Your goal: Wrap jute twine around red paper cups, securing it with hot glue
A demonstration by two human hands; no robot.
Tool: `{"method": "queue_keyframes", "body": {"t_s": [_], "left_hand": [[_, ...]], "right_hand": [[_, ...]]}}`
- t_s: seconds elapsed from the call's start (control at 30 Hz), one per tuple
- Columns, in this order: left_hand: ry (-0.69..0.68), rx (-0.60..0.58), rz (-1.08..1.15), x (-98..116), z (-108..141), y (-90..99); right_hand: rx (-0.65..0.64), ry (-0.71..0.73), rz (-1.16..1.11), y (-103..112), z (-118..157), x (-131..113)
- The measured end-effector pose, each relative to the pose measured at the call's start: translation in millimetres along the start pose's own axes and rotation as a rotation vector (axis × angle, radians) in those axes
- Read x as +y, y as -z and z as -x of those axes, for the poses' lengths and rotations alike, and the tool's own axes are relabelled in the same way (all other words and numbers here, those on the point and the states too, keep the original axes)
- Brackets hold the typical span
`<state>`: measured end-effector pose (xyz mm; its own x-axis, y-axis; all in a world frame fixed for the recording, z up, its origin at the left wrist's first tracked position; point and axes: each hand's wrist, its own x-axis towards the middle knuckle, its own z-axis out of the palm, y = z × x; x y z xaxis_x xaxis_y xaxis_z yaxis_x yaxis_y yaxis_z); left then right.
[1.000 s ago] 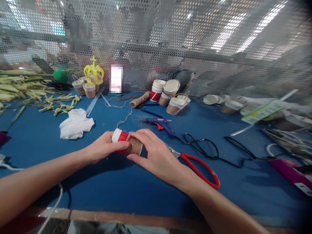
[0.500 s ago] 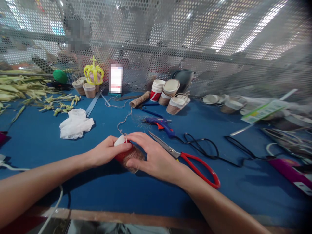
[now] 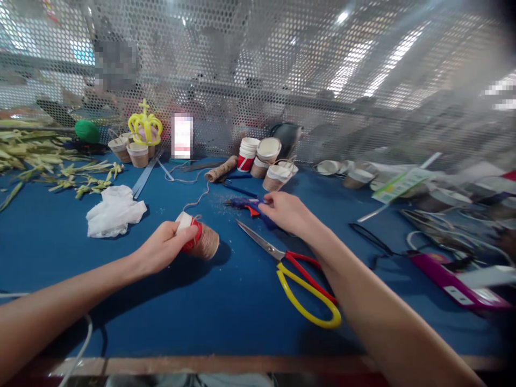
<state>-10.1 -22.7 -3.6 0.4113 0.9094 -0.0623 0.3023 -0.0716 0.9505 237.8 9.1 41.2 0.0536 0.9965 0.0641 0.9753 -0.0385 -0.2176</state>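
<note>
My left hand (image 3: pixel 165 244) grips a small paper cup (image 3: pixel 207 242) tilted on its side above the table. Brown twine winds round its lower half; red and white paper shows near the rim. From the cup, a loose strand (image 3: pixel 197 202) runs back to a twine roll (image 3: pixel 221 169). Further right, my right hand (image 3: pixel 284 212) has its fingers closed round the rear of a blue hot glue gun (image 3: pixel 244 202) with an orange-red trigger, which lies on the table. Large scissors (image 3: pixel 274 251) with one red and one yellow handle lie partly under my right forearm.
Twine-wrapped cups (image 3: pixel 276 176) stand along the mesh panel (image 3: pixel 226 91). At left are a crumpled white cloth (image 3: pixel 115 212), corn husks (image 3: pixel 36 148) and a yellow crown (image 3: pixel 145 129). A purple power strip (image 3: pixel 439 277) and black cord (image 3: pixel 371 239) lie right.
My right hand has left the cup and moved right and away to the glue gun. My left hand keeps the cup, now shifted slightly left. The scissors' yellow handle has come into sight.
</note>
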Motion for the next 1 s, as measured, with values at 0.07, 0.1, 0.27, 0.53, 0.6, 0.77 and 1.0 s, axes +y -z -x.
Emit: {"method": "queue_keyframes", "body": {"t_s": [0.07, 0.1, 0.27, 0.53, 0.6, 0.77, 1.0], "left_hand": [[-0.012, -0.018, 0.004, -1.3, -0.5, -0.5], [-0.012, -0.028, 0.006, -1.8, -0.5, -0.6], [0.004, -0.057, 0.018, -1.6, 0.2, 0.2], [0.014, -0.03, -0.004, -2.6, -2.9, 2.9], [0.017, 0.005, -0.033, -4.6, -4.0, 3.1], [0.04, 0.024, -0.074, -3.5, -6.2, 3.3], [0.057, -0.073, 0.111, 9.1, -6.9, 3.5]], "right_hand": [[-0.082, -0.025, 0.004, -10.6, -11.9, 12.5], [-0.107, -0.038, -0.006, -16.3, -16.0, 16.7], [-0.096, -0.109, -0.129, -33.9, -23.4, 22.8], [-0.095, -0.071, -0.597, 1.5, 13.4, 6.9], [-0.207, -0.081, -0.872, 11.5, 29.1, 0.0], [-0.335, 0.088, -0.88, 10.9, 60.2, -17.8], [-0.232, 0.139, -0.668, -4.7, 83.0, -32.6]]}}
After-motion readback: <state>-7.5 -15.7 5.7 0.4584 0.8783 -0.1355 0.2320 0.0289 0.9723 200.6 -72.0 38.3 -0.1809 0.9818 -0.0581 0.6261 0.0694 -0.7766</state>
